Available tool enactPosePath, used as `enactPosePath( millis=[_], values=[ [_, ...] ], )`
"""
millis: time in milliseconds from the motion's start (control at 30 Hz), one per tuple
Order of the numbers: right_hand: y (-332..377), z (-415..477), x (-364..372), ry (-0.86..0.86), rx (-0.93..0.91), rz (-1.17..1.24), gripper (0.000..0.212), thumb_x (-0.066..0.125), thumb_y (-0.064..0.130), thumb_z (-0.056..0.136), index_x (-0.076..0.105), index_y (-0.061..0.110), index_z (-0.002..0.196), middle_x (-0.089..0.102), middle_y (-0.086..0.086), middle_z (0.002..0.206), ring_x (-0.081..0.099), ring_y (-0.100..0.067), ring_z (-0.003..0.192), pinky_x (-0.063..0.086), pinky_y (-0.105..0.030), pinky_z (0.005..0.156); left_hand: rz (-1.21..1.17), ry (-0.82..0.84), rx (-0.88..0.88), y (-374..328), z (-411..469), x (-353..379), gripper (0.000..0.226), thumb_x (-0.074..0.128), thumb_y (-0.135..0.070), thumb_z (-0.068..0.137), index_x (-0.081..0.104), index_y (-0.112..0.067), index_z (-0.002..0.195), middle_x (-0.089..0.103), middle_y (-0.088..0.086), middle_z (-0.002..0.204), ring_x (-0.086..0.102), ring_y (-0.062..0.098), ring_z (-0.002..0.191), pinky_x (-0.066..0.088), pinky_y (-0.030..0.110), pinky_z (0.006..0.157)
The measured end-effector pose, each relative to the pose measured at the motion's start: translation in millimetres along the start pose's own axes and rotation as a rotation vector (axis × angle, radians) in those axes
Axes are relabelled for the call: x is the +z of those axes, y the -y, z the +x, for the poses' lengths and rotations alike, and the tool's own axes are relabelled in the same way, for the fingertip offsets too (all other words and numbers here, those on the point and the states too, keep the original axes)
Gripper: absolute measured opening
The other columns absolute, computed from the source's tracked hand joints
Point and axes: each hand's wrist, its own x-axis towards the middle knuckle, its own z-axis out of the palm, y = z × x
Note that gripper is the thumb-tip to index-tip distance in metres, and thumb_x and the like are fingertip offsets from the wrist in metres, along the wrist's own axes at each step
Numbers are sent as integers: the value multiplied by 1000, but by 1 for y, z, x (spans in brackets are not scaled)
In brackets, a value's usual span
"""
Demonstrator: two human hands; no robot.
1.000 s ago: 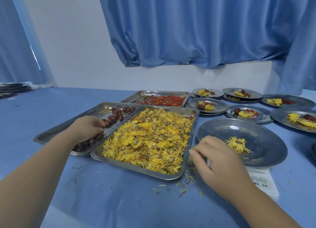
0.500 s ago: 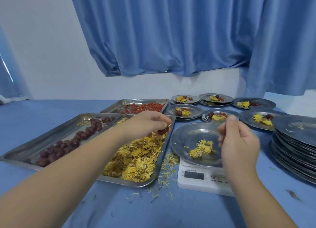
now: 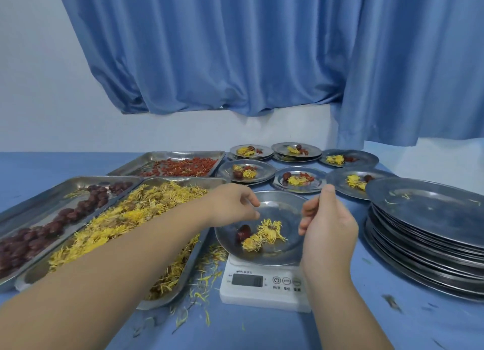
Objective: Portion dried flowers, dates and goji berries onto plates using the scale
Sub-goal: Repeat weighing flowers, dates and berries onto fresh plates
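Note:
A steel plate (image 3: 272, 256) sits on the white scale (image 3: 264, 284) and holds two dried yellow flowers (image 3: 268, 231) and one dark red date (image 3: 243, 233). My left hand (image 3: 231, 205) hovers over the plate's left rim with loosely curled fingers and nothing in them. At the plate's right rim, my right hand (image 3: 327, 223) has its thumb up and fingers loosely bent, also holding nothing. The flower tray (image 3: 146, 213) lies under my left forearm. The date tray (image 3: 49, 218) is to its left, the goji berry tray (image 3: 183, 166) behind it.
Several filled plates (image 3: 298, 179) stand in rows behind the scale. A tall stack of steel plates (image 3: 432, 234) takes up the right side. Loose petals (image 3: 209, 271) litter the blue tablecloth between the flower tray and the scale. A blue curtain hangs behind.
My left hand carried a date from over the flower tray to the plate and let it go; the date now lies beside the flowers. My right hand stayed by the plate's right rim.

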Motion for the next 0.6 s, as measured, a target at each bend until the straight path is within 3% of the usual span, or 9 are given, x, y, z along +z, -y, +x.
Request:
enactPosePath(
  millis=[100,333,467,600],
  values=[
    [-4,-3,2,36,15,-52,51,44,46,94,55,22,51,43,-2,49,39,-9,42,35,-18,37,-8,-26,-6,5,2,-10,22,67,-39,88,66,-29,108,66,-9,103,63,8,96,49,25,86],
    [-6,-1,14,182,154,11,47,49,37,96,63,21,55,53,-2,51,42,-11,40,37,-19,37,21,-77,-38,29,13,-38,17,60,-33,92,67,-30,107,65,-11,111,60,6,101,48,25,84],
    [9,30,30,319,186,-23,21,52,20,94,66,17,78,69,-1,69,49,-11,42,39,-22,40,46,-119,-84,45,21,-61,15,61,-34,93,67,-31,106,67,-11,111,62,11,101,50,32,87],
    [27,72,54,436,147,-78,10,55,19,93,64,16,91,74,-2,76,60,-13,49,42,-20,38,54,-241,-132,70,37,-89,13,60,-30,92,68,-28,102,67,-10,102,63,9,94,50,32,86]
  ],
)
